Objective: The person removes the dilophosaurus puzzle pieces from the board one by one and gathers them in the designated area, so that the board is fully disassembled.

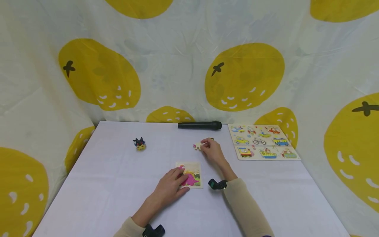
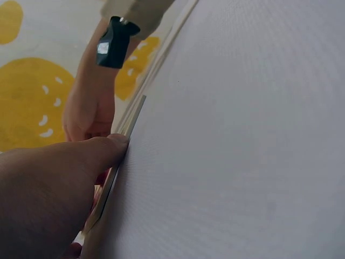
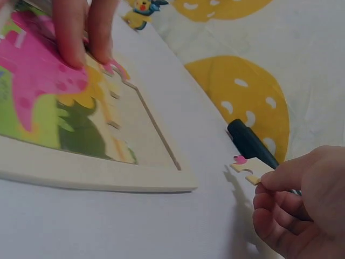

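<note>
A wooden jigsaw puzzle with a pink dinosaur picture lies on the white table, in front of the person. My left hand rests on its left side, fingers pressing the dinosaur and thumb against the frame's edge. In the right wrist view, bare wood shows in the frame along the puzzle's far side. Beyond the puzzle, my right hand pinches a small jigsaw piece between thumb and index finger. This piece is pale with a bit of pink, and seems held just off the table.
A black microphone lies at the table's back edge. To the right is a wooden board with vehicle pictures. A small yellow and dark figurine stands at the left. Behind hangs a curtain with yellow fruit prints.
</note>
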{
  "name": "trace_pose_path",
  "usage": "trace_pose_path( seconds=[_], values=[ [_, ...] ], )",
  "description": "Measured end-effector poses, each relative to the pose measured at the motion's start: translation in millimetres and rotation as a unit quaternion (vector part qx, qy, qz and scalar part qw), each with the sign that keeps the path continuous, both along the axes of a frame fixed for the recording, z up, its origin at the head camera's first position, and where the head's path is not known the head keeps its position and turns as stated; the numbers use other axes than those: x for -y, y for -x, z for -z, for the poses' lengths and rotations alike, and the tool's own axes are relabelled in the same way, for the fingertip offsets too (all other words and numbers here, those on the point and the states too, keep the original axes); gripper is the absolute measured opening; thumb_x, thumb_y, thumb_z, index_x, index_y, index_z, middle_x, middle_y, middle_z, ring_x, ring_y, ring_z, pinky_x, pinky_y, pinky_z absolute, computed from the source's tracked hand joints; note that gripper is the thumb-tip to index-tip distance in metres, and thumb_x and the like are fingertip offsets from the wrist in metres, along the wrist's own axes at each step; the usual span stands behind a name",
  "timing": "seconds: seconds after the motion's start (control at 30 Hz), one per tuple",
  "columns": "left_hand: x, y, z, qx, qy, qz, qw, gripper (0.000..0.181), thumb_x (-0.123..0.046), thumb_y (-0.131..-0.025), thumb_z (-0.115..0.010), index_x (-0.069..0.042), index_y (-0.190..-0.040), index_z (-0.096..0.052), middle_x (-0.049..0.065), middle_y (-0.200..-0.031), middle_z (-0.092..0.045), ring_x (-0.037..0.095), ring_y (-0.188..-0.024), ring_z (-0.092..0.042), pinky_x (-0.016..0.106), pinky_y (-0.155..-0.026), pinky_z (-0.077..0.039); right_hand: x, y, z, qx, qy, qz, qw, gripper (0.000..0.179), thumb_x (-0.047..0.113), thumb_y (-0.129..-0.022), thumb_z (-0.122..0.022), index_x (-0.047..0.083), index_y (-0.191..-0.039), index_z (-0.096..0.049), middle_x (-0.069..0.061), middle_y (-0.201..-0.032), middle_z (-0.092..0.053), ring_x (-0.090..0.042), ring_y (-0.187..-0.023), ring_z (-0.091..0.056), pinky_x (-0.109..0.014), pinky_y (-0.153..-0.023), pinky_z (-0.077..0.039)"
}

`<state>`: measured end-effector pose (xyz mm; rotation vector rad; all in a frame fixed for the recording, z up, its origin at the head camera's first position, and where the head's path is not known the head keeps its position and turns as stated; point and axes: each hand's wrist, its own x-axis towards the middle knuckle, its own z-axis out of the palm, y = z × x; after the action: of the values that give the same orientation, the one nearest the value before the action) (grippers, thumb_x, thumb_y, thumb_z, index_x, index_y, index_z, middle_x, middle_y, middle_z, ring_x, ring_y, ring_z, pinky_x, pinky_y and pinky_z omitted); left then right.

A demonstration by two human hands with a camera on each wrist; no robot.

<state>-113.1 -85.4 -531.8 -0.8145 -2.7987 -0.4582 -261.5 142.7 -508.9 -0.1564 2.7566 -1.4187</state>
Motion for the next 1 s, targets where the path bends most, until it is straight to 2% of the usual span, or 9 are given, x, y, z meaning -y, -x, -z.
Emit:
trace_pose_path(
  seconds=[0.23, 0.47, 0.7, 0.93, 1.0],
  values=[
    [-1.0, -1.8, -0.7, 0.005, -0.009, 0.003, 0.9999, 0.048, -0.050, -0.093, -0.066, -0.020, -0.131, -0.066, 0.006, -0.140, -0.058, 0.026, -0.133, -0.052, 0.041, -0.112, -0.045, -1, 14.9, -2.9, 0.002, -0.007, 0.016, 0.9998, 0.026, 0.010, -0.095, -0.061, 0.006, -0.120, -0.066, -0.012, -0.094, -0.067, -0.016, -0.073, -0.059, -0.023, -0.061, -0.049],
    [-2.2, -3.1, -1.0, 0.020, 0.000, 0.000, 0.9998, 0.048, -0.050, -0.094, -0.064, -0.022, -0.133, -0.064, 0.005, -0.142, -0.056, 0.025, -0.134, -0.051, 0.041, -0.113, -0.045, -1, 22.7, -1.0, -0.017, -0.036, 0.047, 0.9981, 0.023, 0.009, -0.095, -0.062, 0.002, -0.116, -0.068, -0.013, -0.091, -0.068, -0.018, -0.073, -0.059, -0.024, -0.062, -0.046],
    [-1.9, -2.0, -1.6, 0.021, 0.002, 0.002, 0.9998, 0.048, -0.050, -0.094, -0.065, -0.022, -0.133, -0.064, 0.005, -0.142, -0.056, 0.025, -0.135, -0.050, 0.042, -0.113, -0.045, 2, 23.0, 4.4, -0.040, -0.071, 0.073, 0.9940, 0.023, 0.012, -0.094, -0.064, -0.003, -0.111, -0.068, -0.017, -0.096, -0.070, -0.025, -0.086, -0.063, -0.036, -0.076, -0.052],
    [-0.3, -0.8, -2.0, 0.014, -0.001, -0.001, 0.9999, 0.048, -0.050, -0.093, -0.065, -0.022, -0.132, -0.065, 0.004, -0.141, -0.057, 0.024, -0.134, -0.051, 0.041, -0.113, -0.045, 5, 19.6, 4.1, -0.015, -0.096, 0.075, 0.9924, 0.026, 0.017, -0.090, -0.071, -0.002, -0.108, -0.068, -0.011, -0.088, -0.060, -0.023, -0.081, -0.053, -0.032, -0.070, -0.043],
    [0.0, -0.4, -2.0, 0.017, 0.000, -0.002, 0.9999, 0.048, -0.051, -0.093, -0.065, -0.022, -0.132, -0.065, 0.004, -0.142, -0.056, 0.024, -0.135, -0.050, 0.041, -0.113, -0.045, 6, 19.8, 3.8, -0.020, -0.105, 0.072, 0.9917, 0.025, 0.017, -0.090, -0.072, -0.002, -0.106, -0.069, -0.012, -0.086, -0.061, -0.023, -0.079, -0.053, -0.032, -0.069, -0.043]
  ],
)
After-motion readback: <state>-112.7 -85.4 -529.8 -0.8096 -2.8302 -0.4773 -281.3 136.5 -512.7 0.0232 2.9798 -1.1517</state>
